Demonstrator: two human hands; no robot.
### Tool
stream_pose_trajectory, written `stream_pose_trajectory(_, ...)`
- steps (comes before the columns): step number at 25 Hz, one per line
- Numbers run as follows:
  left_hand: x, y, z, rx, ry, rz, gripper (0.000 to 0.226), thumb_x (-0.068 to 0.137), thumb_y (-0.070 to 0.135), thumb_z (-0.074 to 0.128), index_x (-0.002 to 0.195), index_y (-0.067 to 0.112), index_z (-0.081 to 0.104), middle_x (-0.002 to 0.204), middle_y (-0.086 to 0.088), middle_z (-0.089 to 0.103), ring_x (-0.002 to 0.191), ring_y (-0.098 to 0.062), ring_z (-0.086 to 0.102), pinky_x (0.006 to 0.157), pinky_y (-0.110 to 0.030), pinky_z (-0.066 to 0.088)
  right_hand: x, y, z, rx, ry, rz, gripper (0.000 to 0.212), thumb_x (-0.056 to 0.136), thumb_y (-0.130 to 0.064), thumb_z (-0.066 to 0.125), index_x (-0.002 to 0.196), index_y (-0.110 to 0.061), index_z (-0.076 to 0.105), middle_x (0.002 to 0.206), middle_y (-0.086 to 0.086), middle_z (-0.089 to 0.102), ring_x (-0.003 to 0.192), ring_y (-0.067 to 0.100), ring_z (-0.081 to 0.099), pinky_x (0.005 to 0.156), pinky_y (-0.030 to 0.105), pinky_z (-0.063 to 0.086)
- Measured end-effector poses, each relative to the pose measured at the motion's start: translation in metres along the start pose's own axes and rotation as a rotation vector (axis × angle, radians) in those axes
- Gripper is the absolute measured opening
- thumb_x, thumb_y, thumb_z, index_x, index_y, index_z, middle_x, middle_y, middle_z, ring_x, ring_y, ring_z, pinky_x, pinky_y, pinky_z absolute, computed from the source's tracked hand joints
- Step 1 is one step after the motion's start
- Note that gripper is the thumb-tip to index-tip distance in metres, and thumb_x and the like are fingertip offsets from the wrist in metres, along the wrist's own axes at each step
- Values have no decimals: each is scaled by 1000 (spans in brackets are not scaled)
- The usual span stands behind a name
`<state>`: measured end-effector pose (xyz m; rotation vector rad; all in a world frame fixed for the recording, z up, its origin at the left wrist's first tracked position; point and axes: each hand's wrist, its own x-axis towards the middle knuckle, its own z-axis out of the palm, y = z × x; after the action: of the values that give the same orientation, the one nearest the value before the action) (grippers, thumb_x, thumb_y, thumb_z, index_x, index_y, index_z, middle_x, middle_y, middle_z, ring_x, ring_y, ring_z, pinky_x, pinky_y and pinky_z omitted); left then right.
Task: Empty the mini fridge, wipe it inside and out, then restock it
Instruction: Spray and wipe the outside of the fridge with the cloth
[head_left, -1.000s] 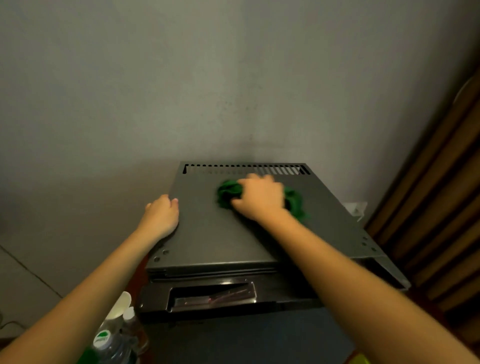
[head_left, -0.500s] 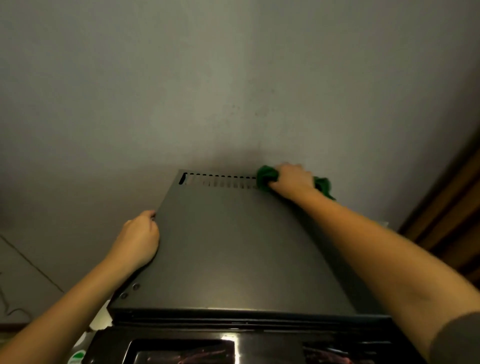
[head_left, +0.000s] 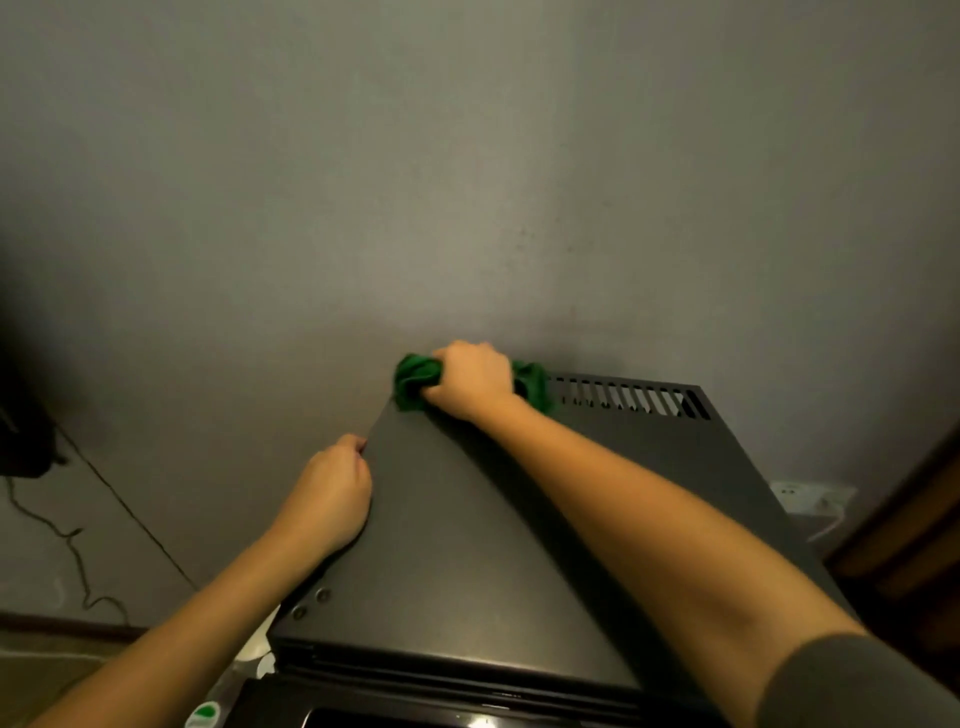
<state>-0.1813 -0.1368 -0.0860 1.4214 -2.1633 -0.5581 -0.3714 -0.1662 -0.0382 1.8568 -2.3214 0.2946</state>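
Head camera looks down over the flat dark top of the mini fridge (head_left: 467, 545), which stands against a grey wall (head_left: 467, 182). The right hand (head_left: 470, 379) is at the top's far left corner. Its fingers are curled tight round a bunched green cloth (head_left: 413, 376), pressing it onto the panel just left of the vent slots (head_left: 623, 397) along the back edge. The left hand (head_left: 327, 499) sits at the left edge of the top with its fingers curled in. Whether they hook the edge or merely lean on it cannot be told, though it looks like a brace.

By my reading the outside wipe is in hand, and the top is its present patch. Nothing here shows whether the sides, door or interior are wiped, so those steps — and the restock — I count as open.

As for containers, the fridge is the main one, and its inside is out of sight. Only a glossy strip of its front shows at the bottom edge, too little to say if the door stands open. At the lower left, beside the fridge, part of a bottle (head_left: 205, 714) with a green label shows — perhaps stock taken out, though how full it is cannot be seen. A wall socket (head_left: 810, 496) sits to the right, a loose cable (head_left: 72, 545) to the left.
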Motion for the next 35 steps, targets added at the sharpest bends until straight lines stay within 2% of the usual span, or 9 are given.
stream_pose_trajectory(2,1,-1,0,10,5,3,32,100,11,31,123,4,52,119,-22,60,107,-35,55,79,-34,42,5,-45,3,-12,-30,-145,35,85,-46,60,112,-25,64,112,4,60,104,33,53,77,38,44)
stream_pose_trajectory(5,0,-2,-1,-8,-9,6,33,100,13,30,123,5,52,120,-20,60,107,-34,56,79,-33,41,3,-6,0,-26,-49,-180,37,85,-46,59,118,-29,61,116,4,59,105,33,53,80,39,46)
stream_pose_trajectory(9,1,-3,-1,-28,-31,4,33,101,13,29,122,5,52,120,-19,59,104,-33,56,75,-30,39,-40,150,-18,-76,-5,184,30,84,-47,59,103,-23,63,104,7,65,93,30,60,75,39,53)
stream_pose_trajectory(12,3,-1,-2,-9,-33,18,31,100,11,30,118,2,53,118,-21,59,103,-35,55,76,-32,40,-106,221,-39,-118,31,345,33,86,-46,58,111,-24,62,110,7,62,96,31,56,74,39,51)
stream_pose_trajectory(17,4,-4,-2,-19,-32,66,31,102,18,32,112,-2,55,115,-27,58,103,-39,54,75,-31,34,-204,169,-56,-110,67,199,41,83,-42,64,122,-28,62,128,-4,57,103,30,54,75,38,49)
stream_pose_trajectory(22,5,-3,-1,-1,-73,71,35,103,21,30,116,-4,51,117,-27,55,99,-38,52,74,-33,36,-322,76,-75,-45,122,-153,43,73,-53,55,113,-40,65,120,-18,60,82,18,51,69,34,48)
stream_pose_trajectory(27,3,-1,-2,12,-86,51,37,103,21,28,113,-6,50,115,-27,55,94,-36,52,73,-34,38,-305,-18,-56,-49,110,-311,41,75,-53,55,115,-43,61,121,-15,57,86,21,50,67,36,45)
stream_pose_trajectory(29,1,0,-3,16,-87,49,37,103,20,27,114,-6,51,116,-27,55,100,-39,53,73,-35,38,-301,-22,-55,-82,73,-347,41,77,-53,57,117,-43,59,124,-14,54,88,21,48,68,37,45)
stream_pose_trajectory(35,-2,1,-5,31,-92,32,30,101,15,31,110,-6,51,116,-27,55,100,-40,53,74,-38,40,-342,63,-89,28,-100,-355,35,87,-52,52,121,-55,51,129,-27,44,93,10,47,76,37,49)
